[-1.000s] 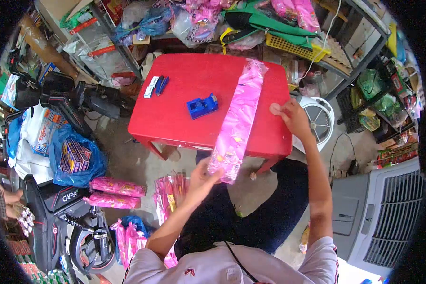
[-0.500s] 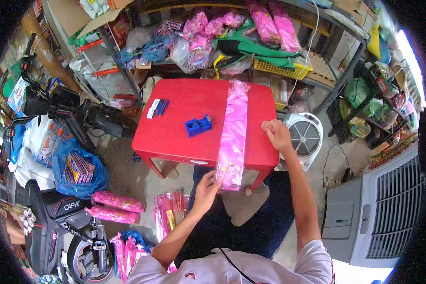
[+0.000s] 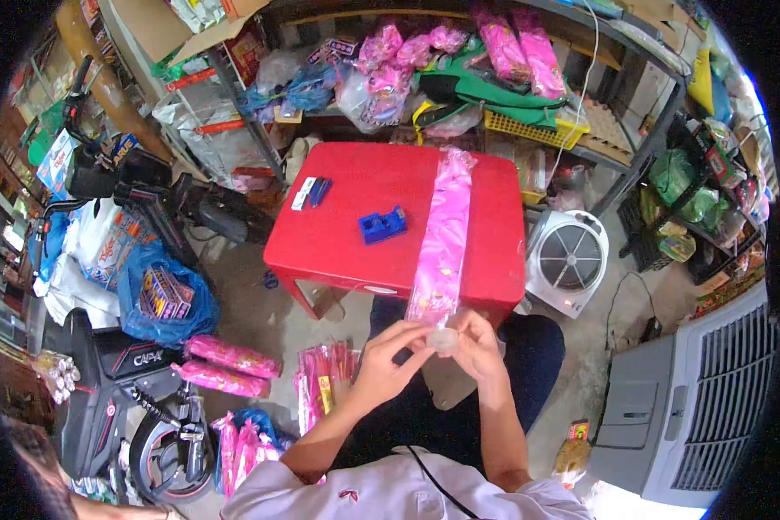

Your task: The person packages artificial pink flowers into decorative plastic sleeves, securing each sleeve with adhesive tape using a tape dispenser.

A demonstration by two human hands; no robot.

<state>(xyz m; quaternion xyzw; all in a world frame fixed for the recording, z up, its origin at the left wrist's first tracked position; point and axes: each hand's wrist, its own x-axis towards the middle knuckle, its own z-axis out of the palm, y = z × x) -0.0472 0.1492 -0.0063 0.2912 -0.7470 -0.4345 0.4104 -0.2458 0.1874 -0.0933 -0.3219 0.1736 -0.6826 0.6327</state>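
Note:
A long, flat pink package [image 3: 445, 227] in clear wrapping lies lengthwise on the red table [image 3: 338, 178], its near end overhanging the front edge. Just at that end my two hands are close together. A small round translucent thing, apparently a roll of clear tape [image 3: 443, 339], is between their fingertips. My left hand [image 3: 396, 357] has thumb and fingers closed at its left side; whether they also grip the wrapping is hidden. From the right, my right hand [image 3: 480, 348] pinches the roll. A blue tape dispenser [image 3: 383, 225] sits on the table left of the package.
Pens [image 3: 319, 191] and a small white box [image 3: 303, 193] lie at the table's far left. A fan [image 3: 568, 260] stands to the right, near a grey air cooler [image 3: 676, 381]. Pink bundles [image 3: 225, 368] and a motorbike [image 3: 104, 399] are at left. Loaded shelving stands behind.
My right hand has moved from the table's right edge to the package's near end, bringing the round thing beside my left hand. The view has shifted slightly; the package stays on the table.

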